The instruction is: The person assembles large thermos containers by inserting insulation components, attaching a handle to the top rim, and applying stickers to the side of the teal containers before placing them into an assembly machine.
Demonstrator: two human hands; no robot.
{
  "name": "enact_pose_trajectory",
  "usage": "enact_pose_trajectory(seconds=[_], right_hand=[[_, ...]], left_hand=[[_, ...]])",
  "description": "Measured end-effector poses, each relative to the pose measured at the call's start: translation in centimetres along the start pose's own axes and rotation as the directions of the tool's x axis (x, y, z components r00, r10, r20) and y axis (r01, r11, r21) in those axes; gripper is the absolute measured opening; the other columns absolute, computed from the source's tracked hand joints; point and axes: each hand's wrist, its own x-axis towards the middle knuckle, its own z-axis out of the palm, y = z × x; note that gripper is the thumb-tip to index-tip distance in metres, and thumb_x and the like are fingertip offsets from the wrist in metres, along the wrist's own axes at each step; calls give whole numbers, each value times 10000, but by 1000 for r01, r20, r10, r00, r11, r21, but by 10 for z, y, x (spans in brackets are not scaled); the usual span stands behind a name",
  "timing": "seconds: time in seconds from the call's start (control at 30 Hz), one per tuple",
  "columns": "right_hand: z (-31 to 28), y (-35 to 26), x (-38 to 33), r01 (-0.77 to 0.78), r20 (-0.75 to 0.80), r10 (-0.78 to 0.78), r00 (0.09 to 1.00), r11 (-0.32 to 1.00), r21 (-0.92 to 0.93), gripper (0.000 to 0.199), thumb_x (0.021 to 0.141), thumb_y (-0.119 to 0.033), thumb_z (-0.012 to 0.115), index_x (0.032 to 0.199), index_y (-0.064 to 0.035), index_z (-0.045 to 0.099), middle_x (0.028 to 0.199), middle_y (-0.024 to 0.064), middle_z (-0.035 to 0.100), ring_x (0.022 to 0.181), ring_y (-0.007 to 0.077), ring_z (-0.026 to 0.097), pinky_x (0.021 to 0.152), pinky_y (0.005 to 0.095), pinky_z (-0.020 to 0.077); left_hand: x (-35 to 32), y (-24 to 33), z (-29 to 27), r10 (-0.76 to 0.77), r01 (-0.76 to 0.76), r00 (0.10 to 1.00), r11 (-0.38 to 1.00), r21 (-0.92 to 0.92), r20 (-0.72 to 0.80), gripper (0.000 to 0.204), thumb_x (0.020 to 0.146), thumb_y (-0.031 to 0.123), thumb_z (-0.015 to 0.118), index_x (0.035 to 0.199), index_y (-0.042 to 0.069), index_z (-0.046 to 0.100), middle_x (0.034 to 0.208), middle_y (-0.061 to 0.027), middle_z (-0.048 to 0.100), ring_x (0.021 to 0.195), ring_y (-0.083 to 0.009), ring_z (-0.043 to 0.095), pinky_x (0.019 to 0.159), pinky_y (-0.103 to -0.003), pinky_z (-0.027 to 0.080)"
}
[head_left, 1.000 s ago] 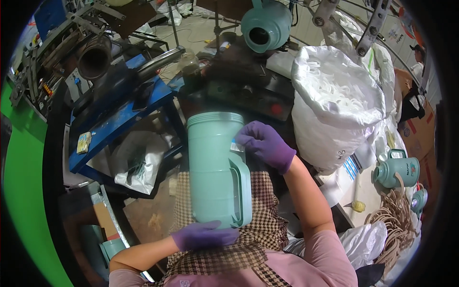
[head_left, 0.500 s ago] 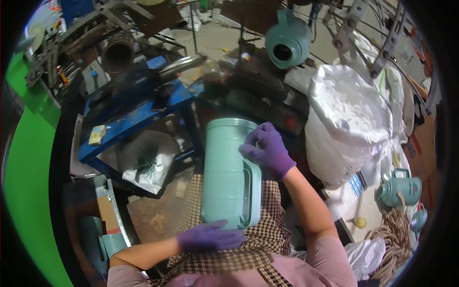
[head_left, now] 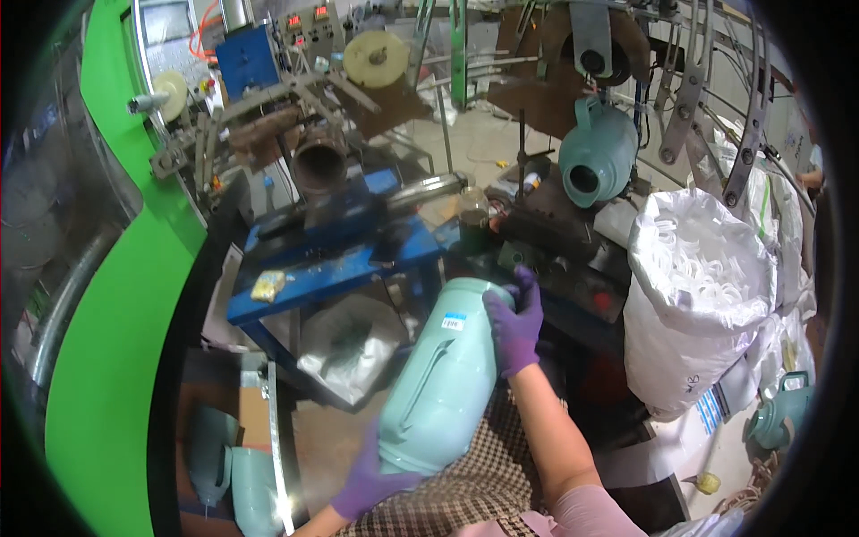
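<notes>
A mint-green vacuum flask casing (head_left: 445, 380) leans across my lap, its threaded mouth up and to the right, its base down and to the left. A small blue-and-white sticker (head_left: 454, 321) sits below the mouth, and a long slot or recess runs down the side facing me. My left hand (head_left: 371, 479), in a purple glove, cups the base from below with its fingers partly hidden. At the mouth, my purple-gloved right hand (head_left: 519, 327) presses against the rim's right side, thumb on the casing and fingers raised behind it.
Ahead stands a blue metal bench (head_left: 344, 276) with a yellow block (head_left: 268, 285) on it. A white sack of white rings (head_left: 698, 268) is at right. Another green flask (head_left: 598, 157) hangs on the machine. More green casings (head_left: 255, 488) lie in a box at lower left.
The casing has turned so its handle no longer faces me and a sticker shows; it now tilts rightward at the top. My left hand has moved under its base. The view has shifted left.
</notes>
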Motion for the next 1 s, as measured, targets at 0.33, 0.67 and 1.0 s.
enact_pose_trajectory(seconds=[0.33, 0.67, 1.0], right_hand=[[-34, 74, -6, -172, -123, 221, 968, 932, 319, 590, 883, 29, 644, 1436, -52, 455, 1121, 26, 568, 992, 126, 553, 914, 267, 477], [-48, 106, -3, -198, -76, 257, 963, 873, 445, 287, 829, 29, 664, 1111, -16, 638, 937, 34, 635, 785, 132, 600, 752, 248, 501], [-20, 123, -15, -244, -55, 254, 966, 959, 144, 314, 830, 34, 640, 1132, -45, 664, 877, 31, 643, 726, 125, 598, 671, 261, 501]], left_hand=[[21, -43, -70, 38, 21, 948, 983, 182, -316, 605, 969, 417, 536, 1453, 65, 447, 1426, -123, 540, 1254, -303, 570, 1004, -481, 505], [231, 62, -203, 794, -59, 535, 375, 925, -288, 631, 862, 306, 682, 1408, 28, 529, 1369, -212, 580, 1203, -354, 599, 991, -426, 503], [427, 135, -213, 408, 114, 913, -310, 944, 24, 553, 827, 305, 642, 1368, 227, 558, 1550, -128, 423, 1177, -565, 535, 988, -597, 480]])
